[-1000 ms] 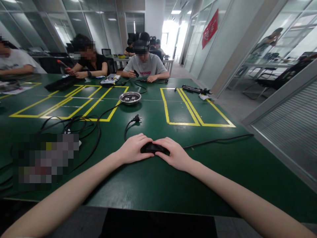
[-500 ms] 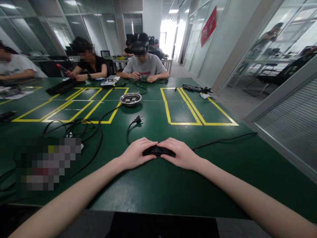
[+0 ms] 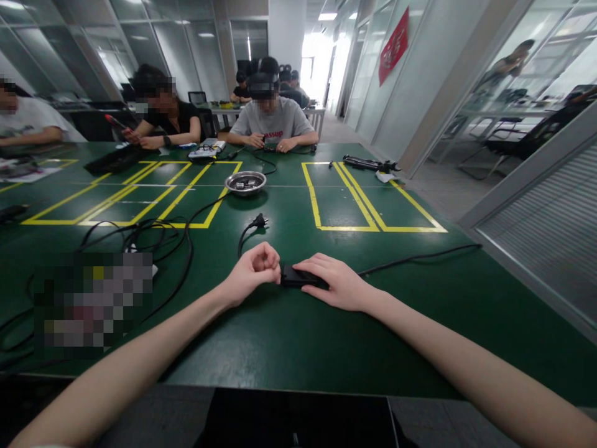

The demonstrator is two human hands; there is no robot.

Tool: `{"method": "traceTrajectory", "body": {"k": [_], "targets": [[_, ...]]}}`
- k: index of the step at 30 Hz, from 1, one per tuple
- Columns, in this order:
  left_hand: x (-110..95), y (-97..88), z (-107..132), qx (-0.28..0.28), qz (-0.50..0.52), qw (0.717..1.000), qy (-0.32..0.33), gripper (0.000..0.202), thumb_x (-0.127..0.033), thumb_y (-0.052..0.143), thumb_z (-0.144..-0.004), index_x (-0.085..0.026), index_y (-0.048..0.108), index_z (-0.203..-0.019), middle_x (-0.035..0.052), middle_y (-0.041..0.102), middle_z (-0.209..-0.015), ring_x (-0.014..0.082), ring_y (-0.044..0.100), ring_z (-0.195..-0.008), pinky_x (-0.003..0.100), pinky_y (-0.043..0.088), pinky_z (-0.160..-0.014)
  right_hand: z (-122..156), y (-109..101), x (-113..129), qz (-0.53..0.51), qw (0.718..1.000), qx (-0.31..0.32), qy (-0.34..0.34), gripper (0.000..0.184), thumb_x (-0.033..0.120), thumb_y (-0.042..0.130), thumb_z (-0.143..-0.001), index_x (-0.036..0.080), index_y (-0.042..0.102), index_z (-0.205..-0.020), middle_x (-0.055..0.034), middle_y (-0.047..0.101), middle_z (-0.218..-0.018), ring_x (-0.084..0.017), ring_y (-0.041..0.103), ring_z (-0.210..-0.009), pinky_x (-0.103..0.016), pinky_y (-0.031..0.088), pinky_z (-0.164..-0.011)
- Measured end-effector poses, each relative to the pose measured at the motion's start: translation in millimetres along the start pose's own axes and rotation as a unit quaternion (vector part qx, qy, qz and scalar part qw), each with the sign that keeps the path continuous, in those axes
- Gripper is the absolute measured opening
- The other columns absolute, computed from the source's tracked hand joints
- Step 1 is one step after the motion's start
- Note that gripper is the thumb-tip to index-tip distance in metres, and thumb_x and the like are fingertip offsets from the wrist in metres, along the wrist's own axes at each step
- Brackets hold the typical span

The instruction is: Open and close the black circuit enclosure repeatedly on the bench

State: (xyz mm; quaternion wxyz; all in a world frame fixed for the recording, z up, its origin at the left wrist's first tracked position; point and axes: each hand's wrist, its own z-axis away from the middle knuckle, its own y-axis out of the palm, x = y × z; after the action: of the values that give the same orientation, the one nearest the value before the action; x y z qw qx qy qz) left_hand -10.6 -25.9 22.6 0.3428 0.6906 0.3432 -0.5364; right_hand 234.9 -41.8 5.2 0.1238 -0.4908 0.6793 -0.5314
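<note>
Reaching both bare arms over the near part of the green table [image 3: 289, 354]. Keeping the right hand [image 3: 334, 283] clamped on the black box [image 3: 293, 276], fingers across the top and thumb along the near side. Resting the box on the table, straight ahead, with a black cord [image 3: 420, 257] going off to the right. Just changing the left hand [image 3: 256, 272] — no longer wrapping the box's left end like half a second ago, but curling thumb and fingers close together right at that end. Not being able to tell from here about anything pinched inside. So steadying the box with only the right hand now — maybe freeing the left fingers for small work. Looking farther, finding a plug [image 3: 258, 221] just past the left hand and messy cords [image 3: 140, 233] off to the left. Then seeing a shiny bowl [image 3: 245, 191] between two sets of yellow tape lines [image 3: 345, 228]. Last, spotting a person in a grey shirt [image 3: 275, 115] at the far edge.
</note>
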Motion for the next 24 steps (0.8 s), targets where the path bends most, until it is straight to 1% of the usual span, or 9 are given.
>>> {"method": "traceTrajectory", "body": {"k": [3,5,10,14,17,19,21,22,24], "targets": [[-4,0.1,-1,0.021,0.111,0.992,-0.052,0.029,-0.016,0.068,-0.070,-0.020,0.040,-0.077,-0.0061,0.046,-0.076,0.0057,0.048,-0.058,0.023,0.048,-0.059,0,0,0,-0.001,1.000,0.000,0.000,0.037,0.028,0.061,-0.099,0.021,0.061,-0.135,-0.0122,0.073,-0.119,-0.026,0.067,-0.105,-0.044,0.058,-0.092],[-8,-0.3,-1,0.034,0.147,0.987,-0.062,0.030,-0.014,0.068,-0.070,-0.019,0.040,-0.077,-0.0065,0.046,-0.076,0.0042,0.047,-0.056,0.022,0.047,-0.058,0,0,-1,-0.001,1.000,-0.001,-0.002,0.037,0.028,0.061,-0.099,0.020,0.061,-0.136,-0.0123,0.073,-0.120,-0.026,0.066,-0.106,-0.044,0.058,-0.093],[-12,-1.2,1,0.046,0.154,0.984,-0.080,0.032,-0.015,0.073,-0.070,-0.020,0.043,-0.081,-0.0064,0.050,-0.076,0.0054,0.052,-0.058,0.022,0.050,-0.060,1,1,-1,-0.002,1.000,0.000,-0.004,0.037,0.029,0.062,-0.100,0.021,0.060,-0.136,-0.0119,0.072,-0.120,-0.026,0.066,-0.106,-0.043,0.057,-0.093],[-8,-1.0,1,0.039,0.129,0.988,-0.074,0.033,-0.014,0.073,-0.068,-0.020,0.044,-0.082,-0.0064,0.052,-0.077,0.0062,0.054,-0.060,0.025,0.053,-0.064,1,2,-1,0.008,1.000,0.003,-0.008,0.038,0.028,0.061,-0.100,0.018,0.060,-0.136,-0.0127,0.072,-0.121,-0.026,0.066,-0.106,-0.044,0.058,-0.092],[-1,-3.8,0,0.005,0.048,0.998,-0.039,0.028,-0.016,0.071,-0.071,-0.020,0.047,-0.085,-0.0052,0.056,-0.078,0.0087,0.059,-0.063,0.030,0.056,-0.071,3,2,-2,0.028,0.999,0.009,-0.016,0.038,0.029,0.061,-0.100,0.019,0.060,-0.137,-0.0133,0.072,-0.123,-0.027,0.066,-0.108,-0.045,0.058,-0.093],[4,-7.4,0,-0.012,-0.075,0.997,0.001,0.019,-0.018,0.068,-0.078,-0.019,0.052,-0.088,-0.0026,0.061,-0.078,0.0129,0.065,-0.069,0.033,0.058,-0.076,3,2,-3,0.045,0.999,0.010,-0.025,0.037,0.029,0.060,-0.101,0.020,0.061,-0.137,-0.0140,0.071,-0.125,-0.027,0.067,-0.109,-0.045,0.058,-0.093],[7,-10.6,1,-0.005,-0.233,0.970,0.066,0.011,-0.014,0.058,-0.083,-0.017,0.060,-0.094,0.0032,0.068,-0.087,0.0171,0.069,-0.082,0.037,0.058,-0.085,4,3,-4,0.059,0.998,0.007,-0.036,0.036,0.029,0.059,-0.102,0.018,0.061,-0.136,-0.0150,0.071,-0.126,-0.027,0.067,-0.108,-0.045,0.059,-0.092],[8,-11.6,1,0.019,-0.302,0.948,0.096,0.017,-0.013,0.056,-0.084,-0.017,0.064,-0.099,0.0065,0.071,-0.096,0.0198,0.070,-0.093,0.039,0.057,-0.092,5,3,-4,0.065,0.997,0.005,-0.042,0.036,0.029,0.058,-0.102,0.018,0.062,-0.136,-0.0154,0.071,-0.126,-0.028,0.067,-0.107,-0.045,0.059,-0.092],[10,-12.2,2,0.072,-0.386,0.909,0.140,0.029,-0.017,0.060,-0.086,-0.018,0.066,-0.115,0.0109,0.073,-0.116,0.0239,0.068,-0.109,0.043,0.055,-0.101,5,4,-5,0.071,0.996,0.002,-0.046,0.035,0.029,0.057,-0.102,0.018,0.062,-0.135,-0.0159,0.071,-0.126,-0.028,0.067,-0.107,-0.045,0.059,-0.091]]}}
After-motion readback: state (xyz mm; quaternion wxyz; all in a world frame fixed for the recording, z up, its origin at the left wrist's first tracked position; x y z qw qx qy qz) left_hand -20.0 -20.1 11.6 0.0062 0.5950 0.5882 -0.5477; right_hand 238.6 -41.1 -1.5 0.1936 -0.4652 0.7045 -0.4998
